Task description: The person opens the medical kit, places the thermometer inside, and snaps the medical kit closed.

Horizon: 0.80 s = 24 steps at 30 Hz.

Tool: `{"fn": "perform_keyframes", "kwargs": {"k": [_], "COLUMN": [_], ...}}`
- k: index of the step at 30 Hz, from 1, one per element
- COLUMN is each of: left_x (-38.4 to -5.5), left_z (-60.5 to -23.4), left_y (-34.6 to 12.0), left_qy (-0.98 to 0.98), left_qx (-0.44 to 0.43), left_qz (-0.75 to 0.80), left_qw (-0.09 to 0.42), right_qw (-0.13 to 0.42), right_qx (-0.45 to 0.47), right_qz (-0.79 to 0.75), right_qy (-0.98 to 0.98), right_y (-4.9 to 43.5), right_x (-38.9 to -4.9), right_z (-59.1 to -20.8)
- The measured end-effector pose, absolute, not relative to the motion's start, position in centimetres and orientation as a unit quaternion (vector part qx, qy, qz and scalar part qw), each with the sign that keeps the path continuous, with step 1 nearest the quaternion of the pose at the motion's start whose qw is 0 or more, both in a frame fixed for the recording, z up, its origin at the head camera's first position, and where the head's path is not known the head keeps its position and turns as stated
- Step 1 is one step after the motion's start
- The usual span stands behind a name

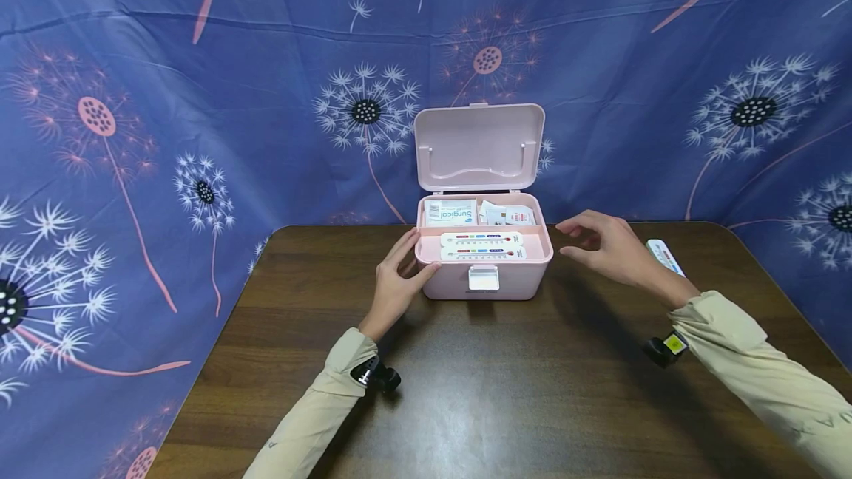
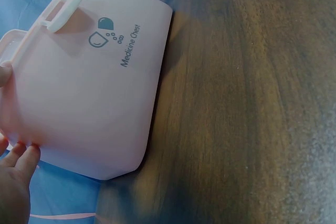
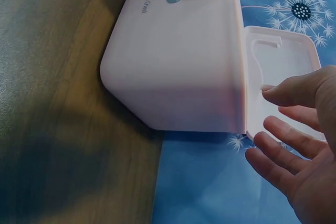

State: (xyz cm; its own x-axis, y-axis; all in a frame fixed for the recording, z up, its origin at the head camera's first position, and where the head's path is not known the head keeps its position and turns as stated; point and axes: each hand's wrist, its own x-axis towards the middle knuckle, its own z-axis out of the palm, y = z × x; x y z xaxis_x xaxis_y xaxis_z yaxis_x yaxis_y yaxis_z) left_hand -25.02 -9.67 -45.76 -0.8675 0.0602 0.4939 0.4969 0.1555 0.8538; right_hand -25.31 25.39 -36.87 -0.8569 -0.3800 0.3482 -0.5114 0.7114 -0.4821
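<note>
The medicine chest [image 1: 446,284] sits toward the back of the counter [image 1: 466,383], with its lid [image 1: 479,143] raised behind it and a hanging cloth [image 1: 286,117] behind that; the person's left grip [image 1: 396,283] touches its left front corner, while the right grip [image 1: 611,246] hovers just off its right side. In the chest's front compartment two thermometers [image 1: 475,253] lie one before the other, and behind them a packet [image 1: 450,213] sits left, other packets [image 1: 509,214] right. Over at far right, a slim strip [image 1: 664,254] lies on the counter, just beyond the right arm [image 1: 752,357].
</note>
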Motion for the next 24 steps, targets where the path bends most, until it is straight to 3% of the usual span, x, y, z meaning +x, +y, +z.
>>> {"fn": "perform_keyframes", "kwargs": {"k": [11, 24], "left_x": [-25.3, -23.2], "left_z": [-46.1, -43.1], "left_y": [-9.7, -9.4], "left_qy": [-0.742, -0.745], "left_qx": [-0.182, -0.19], "left_qz": [-0.622, -0.618], "left_qw": [0.175, 0.167], "right_qw": [0.123, 0.131], "right_qx": [0.235, 0.229], "right_qz": [0.295, 0.295], "right_qy": [-0.918, -0.918], "right_y": [26.2, 26.7], "right_x": [-24.6, -24.2], "right_z": [-37.1, -37.6]}}
